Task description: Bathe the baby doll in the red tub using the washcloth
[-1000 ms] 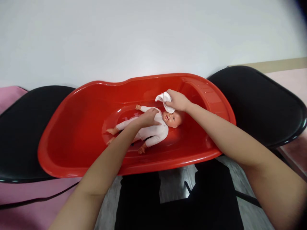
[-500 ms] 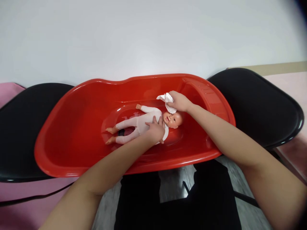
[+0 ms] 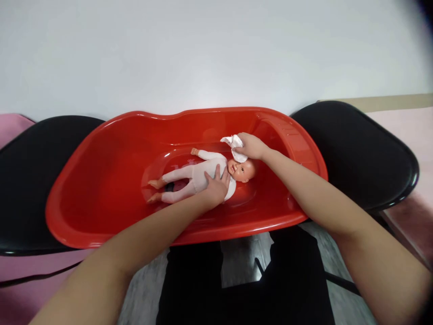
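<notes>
A baby doll (image 3: 199, 174) with a white cloth body lies on its back in a red baby bathtub (image 3: 94, 180), head to the right and feet to the left. My left hand (image 3: 218, 186) rests on the doll's chest with its fingers spread. Bunched in my right hand (image 3: 252, 145) is a small white cloth (image 3: 237, 146), pressed against the side of the doll's head. The cloth hides part of the doll's face, and one loose corner sticks out to the left.
Black seats stand on both sides of the tub, one at the left (image 3: 30, 185) and one at the right (image 3: 368, 155). Behind the tub rises a pale wall (image 3: 203, 54). Pink surfaces lie at both edges of the view. Below the tub's near rim, black-clad legs (image 3: 192, 275) show.
My left hand has shifted slightly along the doll's chest, away from its neck. The right hand keeps the cloth at the head. The view has moved a little.
</notes>
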Available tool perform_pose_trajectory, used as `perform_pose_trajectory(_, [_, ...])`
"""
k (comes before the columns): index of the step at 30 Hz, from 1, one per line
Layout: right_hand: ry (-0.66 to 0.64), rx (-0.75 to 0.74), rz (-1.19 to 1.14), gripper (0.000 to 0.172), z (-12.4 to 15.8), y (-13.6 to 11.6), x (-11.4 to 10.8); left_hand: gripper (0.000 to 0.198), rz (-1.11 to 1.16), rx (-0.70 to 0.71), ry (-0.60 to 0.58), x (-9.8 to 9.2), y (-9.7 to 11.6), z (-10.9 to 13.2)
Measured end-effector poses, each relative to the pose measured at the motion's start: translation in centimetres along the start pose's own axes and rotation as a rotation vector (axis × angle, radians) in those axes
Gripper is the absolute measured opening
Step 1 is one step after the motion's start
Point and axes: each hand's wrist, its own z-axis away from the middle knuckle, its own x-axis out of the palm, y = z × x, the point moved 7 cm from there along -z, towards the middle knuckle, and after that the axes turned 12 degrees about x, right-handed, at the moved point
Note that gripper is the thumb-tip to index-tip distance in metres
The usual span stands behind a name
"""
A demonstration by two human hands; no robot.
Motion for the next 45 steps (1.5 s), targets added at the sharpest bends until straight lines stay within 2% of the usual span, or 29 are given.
perform_pose_trajectory(2, [-0.012, 0.0, 0.019, 0.034, -0.1, 0.1, 0.1, 0.11, -0.066, 0.005, -0.067, -0.5, 0.0, 1.4])
perform_pose_trajectory(4, [-0.042, 0.009, 0.039, 0.034, -0.3, 0.3, 0.5, 0.109, -0.08, 0.104, 0.02, -1.4, 0.1, 3.2])
perform_pose_trajectory(7, [-0.1, 0.056, 0.073, 0.031, -0.5, 0.9, 1.2, 0.097, -0.042, 0.263, 0.161, -1.9, -0.3, 6.0])
perform_pose_trajectory(10, [-0.132, 0.071, 0.092, 0.031, -0.5, 0.9, 1.6, 0.088, -0.031, 0.324, 0.15, -1.0, -1.2, 7.6])
perform_pose_trajectory(15, [-0.147, 0.03, 0.113, 0.033, 0.2, -0.3, 1.6, 0.084, -0.061, 0.297, 0.063, -0.2, -1.7, 7.1])
perform_pose_trajectory(19, [-0.148, 0.017, 0.095, 0.03, 0.3, -0.6, 1.4, 0.08, -0.039, 0.29, 0.085, -1.4, -1.3, 6.9])
perform_pose_trajectory(23, [-0.111, 0.064, 0.056, 0.029, 0.1, 0.3, 0.9, 0.079, -0.015, 0.272, 0.1, -2.4, -1.6, 6.8])
perform_pose_trajectory(29, [-0.067, 0.106, 0.019, 0.029, 0.1, 1.4, 0.5, 0.084, -0.117, 0.271, 0.213, -3.2, -3.8, 5.7])
perform_pose_trajectory(33, [-0.053, 0.126, -0.011, 0.032, 0.0, 1.8, 0.6, 0.081, -0.121, 0.18, 0.364, -4.5, -5.6, 5.8])
perform_pose_trajectory(36, [-0.05, 0.131, 0.003, 0.03, -0.1, 2.0, 0.7, 0.076, -0.07, 0.148, 0.395, -4.8, -6.0, 5.9])
perform_pose_trajectory(40, [-0.033, 0.145, -0.001, 0.025, -0.2, 2.5, 0.9, 0.069, 0.018, 0.094, 0.401, -4.4, -6.2, 5.8])
perform_pose_trajectory(45, [-0.056, 0.135, -0.047, 0.028, -0.3, 2.6, 1.1, 0.072, 0.048, 0.083, 0.372, -2.7, -6.8, 5.4])
